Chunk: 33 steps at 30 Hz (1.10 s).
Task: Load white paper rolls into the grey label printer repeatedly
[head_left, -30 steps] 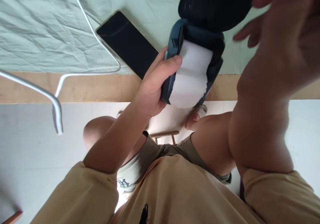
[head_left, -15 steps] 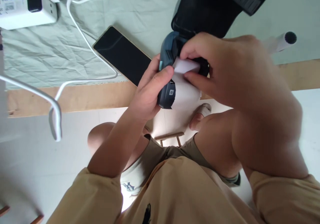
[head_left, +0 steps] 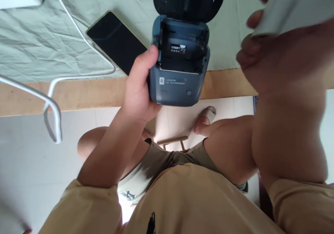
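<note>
Left hand (head_left: 138, 88) grips a small label printer (head_left: 180, 63) w/ lid open over the tabletop (head_left: 86, 91) edge, empty bay exposed, while right-hand (head_left: 281, 56) fingers clasp a white paper roll (head_left: 292, 4) at far right.

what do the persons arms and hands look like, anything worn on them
Both arms are bare below short tan-yellow sleeves that end above the elbow. The left hand and right hand wear no gloves, and no rings, watch or bands show.
</note>
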Motion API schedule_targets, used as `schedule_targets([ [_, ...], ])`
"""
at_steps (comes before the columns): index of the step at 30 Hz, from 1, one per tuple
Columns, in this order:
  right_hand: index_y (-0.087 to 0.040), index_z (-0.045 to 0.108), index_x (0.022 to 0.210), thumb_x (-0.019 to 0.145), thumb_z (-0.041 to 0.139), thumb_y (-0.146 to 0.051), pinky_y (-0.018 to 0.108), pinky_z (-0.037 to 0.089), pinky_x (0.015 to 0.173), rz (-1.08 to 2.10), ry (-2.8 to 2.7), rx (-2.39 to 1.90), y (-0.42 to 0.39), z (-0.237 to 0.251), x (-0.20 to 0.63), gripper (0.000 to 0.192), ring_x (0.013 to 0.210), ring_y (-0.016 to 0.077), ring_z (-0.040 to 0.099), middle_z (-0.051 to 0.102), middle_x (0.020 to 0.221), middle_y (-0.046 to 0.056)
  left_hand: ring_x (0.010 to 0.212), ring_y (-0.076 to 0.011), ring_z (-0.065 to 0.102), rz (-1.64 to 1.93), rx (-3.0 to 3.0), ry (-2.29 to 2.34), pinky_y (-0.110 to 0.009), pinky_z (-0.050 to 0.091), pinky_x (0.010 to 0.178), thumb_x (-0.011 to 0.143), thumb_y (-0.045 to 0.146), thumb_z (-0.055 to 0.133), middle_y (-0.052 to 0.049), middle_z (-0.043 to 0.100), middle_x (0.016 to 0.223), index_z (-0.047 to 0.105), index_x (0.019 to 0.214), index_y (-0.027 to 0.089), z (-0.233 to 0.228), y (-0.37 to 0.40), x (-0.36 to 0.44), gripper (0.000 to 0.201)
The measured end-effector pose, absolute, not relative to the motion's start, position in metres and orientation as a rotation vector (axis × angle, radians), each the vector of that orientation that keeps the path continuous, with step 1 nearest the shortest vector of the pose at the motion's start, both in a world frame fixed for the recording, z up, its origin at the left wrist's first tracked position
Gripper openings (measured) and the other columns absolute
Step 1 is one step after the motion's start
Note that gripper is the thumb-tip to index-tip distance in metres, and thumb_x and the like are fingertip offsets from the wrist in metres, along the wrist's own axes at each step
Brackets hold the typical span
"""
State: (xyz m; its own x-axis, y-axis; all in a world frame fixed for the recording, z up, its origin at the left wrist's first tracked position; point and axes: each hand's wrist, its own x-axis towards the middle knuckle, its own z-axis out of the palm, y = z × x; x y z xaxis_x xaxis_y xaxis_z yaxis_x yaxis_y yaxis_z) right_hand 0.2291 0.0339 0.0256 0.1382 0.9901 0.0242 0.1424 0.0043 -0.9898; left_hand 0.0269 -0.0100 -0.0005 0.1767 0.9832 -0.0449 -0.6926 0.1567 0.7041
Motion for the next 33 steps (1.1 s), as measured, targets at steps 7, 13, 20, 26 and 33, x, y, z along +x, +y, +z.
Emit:
schedule_targets([
  [7, -0.022, 0.052, 0.080, 0.066, 0.060, -0.010, 0.023, 0.035, 0.041, 0.690, -1.447, -1.328, 0.026, 0.003, 0.226, 0.020, 0.050, 0.0064, 0.045, 0.051, 0.072, -0.003, 0.120, -0.0258, 0.063, 1.195, 0.632, 0.623, -0.033, 0.057, 0.095, 0.094, 0.041, 0.045, -0.005, 0.075, 0.103, 0.069, 0.082, 0.016, 0.007, -0.009, 0.024, 0.036],
  [13, -0.025, 0.050, 0.117, 0.065, 0.063, -0.004, 0.026, 0.042, 0.066, 0.426, -1.819, -1.320, 0.025, -0.002, 0.240, 0.058, 0.078, 0.0098, 0.051, 0.058, 0.115, 0.001, 0.126, -0.0262, 0.059, 1.168, 0.612, 0.574, -0.037, 0.054, 0.101, 0.096, 0.037, 0.041, -0.007, 0.076, 0.088, 0.071, 0.085, 0.014, 0.011, -0.007, 0.026, 0.039],
  [20, -0.024, 0.045, 0.128, 0.065, 0.059, -0.005, 0.032, 0.044, 0.082, 0.367, -1.923, -1.349, 0.022, -0.001, 0.244, 0.068, 0.100, 0.0186, 0.061, 0.062, 0.117, 0.004, 0.123, -0.0281, 0.061, 1.195, 0.618, 0.651, -0.038, 0.054, 0.098, 0.096, 0.040, 0.037, -0.007, 0.076, 0.089, 0.070, 0.088, 0.015, 0.009, -0.007, 0.025, 0.043],
  [26, -0.016, 0.063, 0.109, 0.070, 0.059, -0.013, 0.042, 0.043, 0.097, -0.305, -1.620, -1.528, 0.020, 0.008, 0.275, 0.040, 0.109, 0.0269, 0.058, 0.063, 0.112, 0.013, 0.131, -0.0305, 0.054, 1.219, 0.668, 0.692, -0.039, 0.053, 0.098, 0.096, 0.036, 0.033, -0.008, 0.076, 0.092, 0.070, 0.082, 0.016, 0.010, -0.007, 0.026, 0.045],
  [33, -0.026, 0.060, 0.091, 0.052, 0.061, -0.001, 0.041, 0.042, 0.091, -0.076, -1.398, -1.920, 0.045, -0.028, 0.315, 0.046, 0.098, 0.0257, 0.051, 0.049, 0.101, 0.012, 0.129, -0.0275, 0.056, 1.237, 0.618, 0.620, -0.037, 0.054, 0.099, 0.095, 0.033, 0.041, -0.005, 0.077, 0.092, 0.071, 0.081, 0.016, 0.014, -0.008, 0.030, 0.038],
])
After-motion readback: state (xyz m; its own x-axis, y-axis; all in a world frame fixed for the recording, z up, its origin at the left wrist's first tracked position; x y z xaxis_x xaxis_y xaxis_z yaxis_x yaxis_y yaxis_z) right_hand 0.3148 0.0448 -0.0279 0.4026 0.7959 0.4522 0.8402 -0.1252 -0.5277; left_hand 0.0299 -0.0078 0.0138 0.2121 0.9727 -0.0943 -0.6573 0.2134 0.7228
